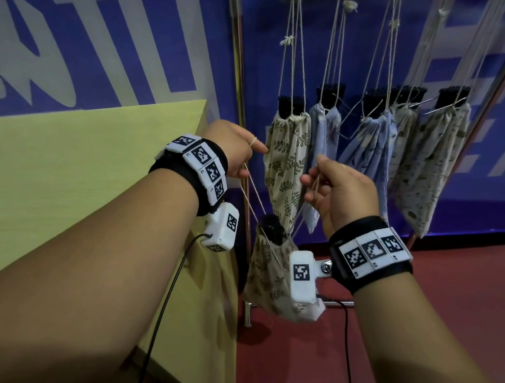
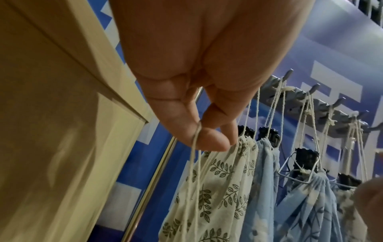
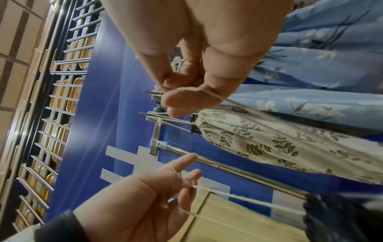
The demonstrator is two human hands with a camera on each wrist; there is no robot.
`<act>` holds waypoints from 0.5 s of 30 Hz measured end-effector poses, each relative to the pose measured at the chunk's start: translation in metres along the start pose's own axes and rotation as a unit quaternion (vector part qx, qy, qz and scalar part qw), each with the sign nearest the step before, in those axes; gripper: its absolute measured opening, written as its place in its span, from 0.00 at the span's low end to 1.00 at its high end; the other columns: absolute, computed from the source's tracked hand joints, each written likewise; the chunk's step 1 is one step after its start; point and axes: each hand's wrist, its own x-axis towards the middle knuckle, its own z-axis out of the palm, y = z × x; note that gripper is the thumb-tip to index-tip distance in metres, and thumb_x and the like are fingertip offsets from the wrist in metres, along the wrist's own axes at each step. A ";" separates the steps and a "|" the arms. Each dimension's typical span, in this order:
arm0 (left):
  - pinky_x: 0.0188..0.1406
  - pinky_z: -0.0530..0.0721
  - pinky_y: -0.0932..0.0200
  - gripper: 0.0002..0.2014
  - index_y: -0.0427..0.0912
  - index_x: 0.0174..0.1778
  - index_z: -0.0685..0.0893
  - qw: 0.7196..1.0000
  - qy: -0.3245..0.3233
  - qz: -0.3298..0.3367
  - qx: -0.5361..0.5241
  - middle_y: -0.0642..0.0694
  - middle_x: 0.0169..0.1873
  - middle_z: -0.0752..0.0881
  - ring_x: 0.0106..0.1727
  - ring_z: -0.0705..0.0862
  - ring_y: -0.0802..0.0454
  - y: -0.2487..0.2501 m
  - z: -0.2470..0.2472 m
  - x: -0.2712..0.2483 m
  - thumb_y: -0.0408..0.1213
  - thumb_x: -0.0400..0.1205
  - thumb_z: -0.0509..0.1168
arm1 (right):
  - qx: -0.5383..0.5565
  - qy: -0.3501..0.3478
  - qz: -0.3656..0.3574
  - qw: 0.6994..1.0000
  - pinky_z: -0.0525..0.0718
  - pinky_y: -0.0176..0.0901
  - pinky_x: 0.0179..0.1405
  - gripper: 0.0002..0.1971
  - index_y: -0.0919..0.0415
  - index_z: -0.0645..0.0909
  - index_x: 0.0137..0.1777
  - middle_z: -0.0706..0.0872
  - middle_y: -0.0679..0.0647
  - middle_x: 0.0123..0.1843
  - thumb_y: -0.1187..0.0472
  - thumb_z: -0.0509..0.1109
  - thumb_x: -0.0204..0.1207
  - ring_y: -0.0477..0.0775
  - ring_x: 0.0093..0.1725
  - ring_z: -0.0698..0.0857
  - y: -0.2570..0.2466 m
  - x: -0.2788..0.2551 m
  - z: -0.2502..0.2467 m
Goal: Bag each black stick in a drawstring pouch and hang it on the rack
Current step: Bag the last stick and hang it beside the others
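A leaf-print drawstring pouch (image 1: 266,281) hangs between my hands, and a black stick (image 1: 272,229) pokes out of its gathered mouth. My left hand (image 1: 248,156) holds one drawstring (image 1: 252,194), which is looped round the index finger and pinched against the thumb (image 2: 207,140). My right hand (image 1: 315,176) pinches the other drawstring (image 3: 209,91) between thumb and fingers. Both cords run down taut to the pouch. Behind my hands several bagged sticks hang on the rack's hooks (image 2: 288,77), the nearest a leaf-print pouch (image 1: 285,163).
A yellow-green table (image 1: 77,157) stands at my left, with its corner near my left wrist. The rack's chrome pole (image 1: 238,49) rises beside it. Blue pouches (image 1: 371,147) and printed ones fill the hooks to the right. Red floor (image 1: 452,290) lies below.
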 end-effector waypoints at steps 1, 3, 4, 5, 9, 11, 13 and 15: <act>0.16 0.81 0.67 0.23 0.46 0.49 0.96 1.000 0.010 0.001 0.017 0.40 0.62 0.88 0.30 0.84 0.48 0.000 0.001 0.000 0.17 0.82 0.60 | -0.001 -0.006 0.000 1.000 0.79 0.40 0.24 0.09 0.64 0.83 0.44 0.87 0.55 0.35 0.64 0.74 0.87 0.53 0.37 0.90 -0.001 -0.001 0.000; 0.14 0.80 0.65 0.21 0.47 0.45 0.96 0.999 0.020 -0.006 0.050 0.41 0.61 0.88 0.28 0.85 0.47 -0.001 0.002 0.003 0.19 0.84 0.61 | -0.004 -0.014 0.002 1.000 0.74 0.39 0.22 0.09 0.64 0.83 0.44 0.87 0.55 0.36 0.64 0.74 0.87 0.52 0.38 0.89 -0.004 -0.002 0.001; 0.13 0.80 0.65 0.20 0.46 0.44 0.96 0.998 0.023 -0.014 0.065 0.41 0.59 0.89 0.28 0.85 0.47 -0.001 0.003 0.005 0.21 0.84 0.63 | -0.004 -0.016 0.003 1.000 0.72 0.39 0.21 0.09 0.63 0.82 0.43 0.87 0.55 0.36 0.64 0.74 0.87 0.52 0.37 0.89 -0.005 -0.003 0.001; 0.13 0.81 0.63 0.17 0.45 0.43 0.96 0.997 0.022 -0.024 0.074 0.41 0.57 0.90 0.27 0.85 0.46 -0.003 0.003 0.006 0.23 0.85 0.65 | 0.001 -0.018 0.005 1.000 0.72 0.38 0.20 0.10 0.63 0.81 0.43 0.87 0.55 0.35 0.64 0.74 0.87 0.51 0.36 0.89 -0.006 -0.003 0.001; 0.30 0.90 0.59 0.08 0.40 0.41 0.93 0.995 -0.010 -0.028 0.098 0.41 0.47 0.94 0.34 0.88 0.47 -0.007 -0.001 0.008 0.25 0.82 0.73 | 0.041 -0.021 0.010 0.999 0.78 0.38 0.24 0.11 0.62 0.79 0.42 0.85 0.53 0.34 0.65 0.73 0.87 0.49 0.32 0.85 -0.010 -0.002 0.004; 0.40 0.93 0.54 0.02 0.40 0.43 0.92 0.988 -0.032 -0.016 0.147 0.43 0.42 0.94 0.38 0.90 0.47 -0.008 -0.002 0.007 0.31 0.79 0.77 | 0.040 -0.025 0.008 0.999 0.82 0.41 0.28 0.11 0.61 0.78 0.42 0.84 0.54 0.34 0.65 0.72 0.87 0.50 0.32 0.84 -0.010 -0.002 0.004; 0.47 0.94 0.45 0.09 0.37 0.42 0.90 0.982 -0.049 -0.033 0.180 0.42 0.32 0.91 0.33 0.88 0.44 -0.008 -0.001 0.006 0.38 0.77 0.81 | 0.037 -0.031 0.008 0.999 0.87 0.46 0.32 0.10 0.62 0.79 0.43 0.84 0.54 0.35 0.65 0.72 0.87 0.51 0.33 0.84 -0.009 -0.003 0.005; 0.38 0.94 0.45 0.12 0.36 0.39 0.87 0.983 -0.071 -0.046 0.161 0.41 0.25 0.87 0.26 0.83 0.46 -0.008 0.001 0.005 0.39 0.77 0.82 | 0.043 -0.036 0.008 0.998 0.92 0.52 0.38 0.10 0.63 0.79 0.44 0.84 0.55 0.36 0.65 0.72 0.88 0.52 0.33 0.85 -0.009 -0.005 0.007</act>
